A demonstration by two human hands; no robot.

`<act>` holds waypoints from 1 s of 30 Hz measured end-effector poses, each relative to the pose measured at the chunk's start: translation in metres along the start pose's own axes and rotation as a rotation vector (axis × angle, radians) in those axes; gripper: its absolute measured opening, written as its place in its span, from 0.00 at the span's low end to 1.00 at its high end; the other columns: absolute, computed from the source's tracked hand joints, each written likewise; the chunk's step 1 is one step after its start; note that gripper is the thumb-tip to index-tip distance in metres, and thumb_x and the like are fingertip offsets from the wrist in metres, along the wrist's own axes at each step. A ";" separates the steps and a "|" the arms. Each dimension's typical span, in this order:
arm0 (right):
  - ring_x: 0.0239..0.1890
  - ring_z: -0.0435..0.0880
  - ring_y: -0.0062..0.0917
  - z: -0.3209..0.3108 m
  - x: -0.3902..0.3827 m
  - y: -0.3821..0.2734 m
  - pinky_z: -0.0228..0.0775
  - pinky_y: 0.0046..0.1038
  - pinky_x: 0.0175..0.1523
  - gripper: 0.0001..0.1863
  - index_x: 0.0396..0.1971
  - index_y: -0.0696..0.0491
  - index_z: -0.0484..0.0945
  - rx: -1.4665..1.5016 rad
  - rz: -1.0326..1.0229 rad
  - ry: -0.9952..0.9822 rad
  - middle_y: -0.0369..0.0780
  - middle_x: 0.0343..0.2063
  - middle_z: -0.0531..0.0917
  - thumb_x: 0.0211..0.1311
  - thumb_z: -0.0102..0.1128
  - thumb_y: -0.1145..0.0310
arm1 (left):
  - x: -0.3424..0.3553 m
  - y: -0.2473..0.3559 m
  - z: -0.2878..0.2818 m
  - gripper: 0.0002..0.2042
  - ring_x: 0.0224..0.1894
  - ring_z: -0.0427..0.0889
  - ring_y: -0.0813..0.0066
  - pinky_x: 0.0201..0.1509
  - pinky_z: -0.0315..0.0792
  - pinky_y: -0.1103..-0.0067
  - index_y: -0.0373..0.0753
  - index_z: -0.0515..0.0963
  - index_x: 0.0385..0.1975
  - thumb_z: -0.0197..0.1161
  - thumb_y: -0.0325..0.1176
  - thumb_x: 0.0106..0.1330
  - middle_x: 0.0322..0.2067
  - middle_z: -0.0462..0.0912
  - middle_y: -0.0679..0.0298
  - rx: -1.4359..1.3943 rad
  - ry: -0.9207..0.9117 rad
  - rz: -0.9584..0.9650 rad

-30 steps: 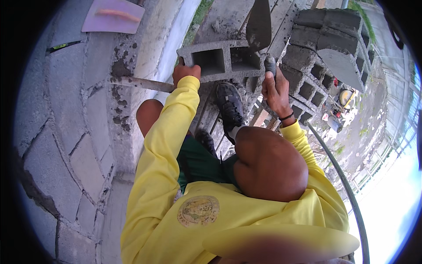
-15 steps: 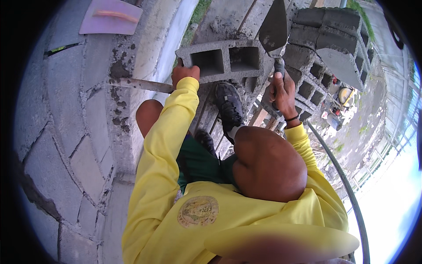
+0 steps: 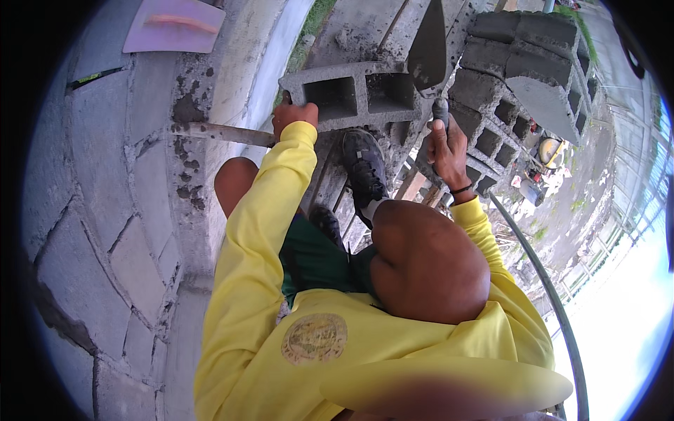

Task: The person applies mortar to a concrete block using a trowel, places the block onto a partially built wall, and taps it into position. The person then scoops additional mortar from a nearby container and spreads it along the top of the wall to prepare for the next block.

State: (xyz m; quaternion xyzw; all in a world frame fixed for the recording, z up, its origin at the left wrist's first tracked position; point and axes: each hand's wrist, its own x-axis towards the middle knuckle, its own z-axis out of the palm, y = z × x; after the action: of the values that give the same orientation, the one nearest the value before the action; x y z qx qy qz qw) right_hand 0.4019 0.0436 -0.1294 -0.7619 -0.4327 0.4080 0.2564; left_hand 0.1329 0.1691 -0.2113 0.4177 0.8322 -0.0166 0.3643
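Hollow block [image 3: 361, 97]: lay just beyond a dark shoe [image 3: 365, 163], long side across the view, two openings facing the wearer. Good handling, in my judgement, called for a firm, level hold at the end, fingers clear of the underside, and the trowel [image 3: 427, 55] swung from the wrist with its blade off the thin walls, which looked easy to chip. Block sat between the hands — left hand [image 3: 295, 118] grasping its left end, fingers curled; right hand [image 3: 448, 151] just beside the right end, clenched round the trowel's handle, blade pointing away from the body. Could not tell whether blade touched block. Outward: wooden planks [image 3: 344, 38] past the block; a stack of grey blocks [image 3: 537, 42] to the right; at far left a block wall [image 3: 102, 158], with a pinkish float [image 3: 172, 31] near its upper part.
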 end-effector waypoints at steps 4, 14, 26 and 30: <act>0.14 0.68 0.17 0.002 -0.002 0.003 0.60 0.24 0.19 0.23 0.34 0.55 0.70 0.159 0.055 0.000 0.33 0.15 0.70 0.79 0.47 0.48 | -0.003 0.006 -0.007 0.32 0.55 0.82 0.42 0.63 0.76 0.57 0.41 0.78 0.61 0.58 0.35 0.50 0.51 0.84 0.43 0.017 -0.090 -0.023; 0.26 0.79 0.60 0.010 -0.001 -0.028 0.69 0.52 0.30 0.20 0.45 0.60 0.71 -0.520 -0.094 0.024 0.58 0.19 0.78 0.73 0.57 0.55 | 0.003 -0.002 0.001 0.23 0.51 0.84 0.41 0.61 0.76 0.60 0.38 0.85 0.46 0.62 0.38 0.49 0.45 0.87 0.45 -0.028 -0.012 0.017; 0.25 0.81 0.57 0.009 0.000 -0.051 0.72 0.51 0.30 0.20 0.43 0.59 0.72 -0.391 -0.270 -0.003 0.55 0.18 0.79 0.73 0.57 0.54 | 0.004 -0.003 0.003 0.23 0.51 0.84 0.40 0.60 0.77 0.59 0.34 0.85 0.43 0.63 0.40 0.49 0.46 0.86 0.42 -0.054 -0.006 0.003; 0.26 0.81 0.58 0.010 0.002 -0.044 0.71 0.53 0.31 0.21 0.46 0.59 0.72 -0.537 -0.127 0.061 0.56 0.18 0.79 0.73 0.56 0.53 | 0.002 -0.001 -0.002 0.37 0.55 0.83 0.43 0.63 0.76 0.60 0.42 0.73 0.68 0.59 0.35 0.49 0.51 0.84 0.43 0.024 -0.053 0.043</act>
State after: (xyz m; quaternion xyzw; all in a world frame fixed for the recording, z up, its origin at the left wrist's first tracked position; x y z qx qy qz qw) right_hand 0.3740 0.0675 -0.1030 -0.7859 -0.5645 0.2385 0.0831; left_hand 0.1308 0.1703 -0.2112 0.4394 0.8129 -0.0299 0.3812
